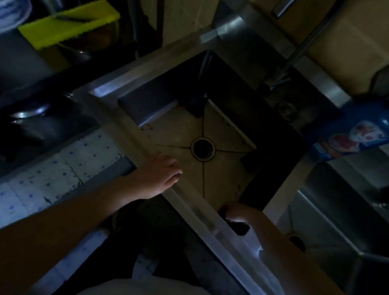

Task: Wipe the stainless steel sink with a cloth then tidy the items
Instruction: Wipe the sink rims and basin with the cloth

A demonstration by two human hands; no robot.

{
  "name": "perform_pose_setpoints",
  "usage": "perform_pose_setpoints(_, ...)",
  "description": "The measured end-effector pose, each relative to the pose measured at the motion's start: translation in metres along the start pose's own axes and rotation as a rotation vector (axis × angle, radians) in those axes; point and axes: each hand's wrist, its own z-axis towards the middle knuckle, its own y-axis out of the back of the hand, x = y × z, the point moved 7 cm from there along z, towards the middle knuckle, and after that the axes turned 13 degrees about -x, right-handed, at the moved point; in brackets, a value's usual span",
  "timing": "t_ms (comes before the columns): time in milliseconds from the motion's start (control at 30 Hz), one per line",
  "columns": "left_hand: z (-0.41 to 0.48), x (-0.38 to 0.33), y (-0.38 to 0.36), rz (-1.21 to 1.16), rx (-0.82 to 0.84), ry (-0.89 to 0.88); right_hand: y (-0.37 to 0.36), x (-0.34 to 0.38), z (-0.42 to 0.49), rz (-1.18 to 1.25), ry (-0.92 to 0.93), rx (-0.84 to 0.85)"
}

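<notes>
Dim kitchen; steel sink (127, 121); left hand (158, 174) flat, loose on rim; right hand (241, 215) gripping dark cloth (238, 226).

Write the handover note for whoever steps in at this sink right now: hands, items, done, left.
Left hand: open, empty, resting on the sink's near rim.
Right hand: at the near right corner of the basin, closed on something dark, probably the cloth; too dim to be sure.
Drain: uncovered.
Blue bottle: on the right ledge.
Done: cannot tell how much is wiped.
Left: finish wiping, tidy items.
</notes>
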Motion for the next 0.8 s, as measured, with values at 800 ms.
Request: perform_pose_setpoints(800,0.032,0.099,0.023,-0.178,0.280,0.066,0.060,0.117,0.015,0.611,-0.129,-0.073)
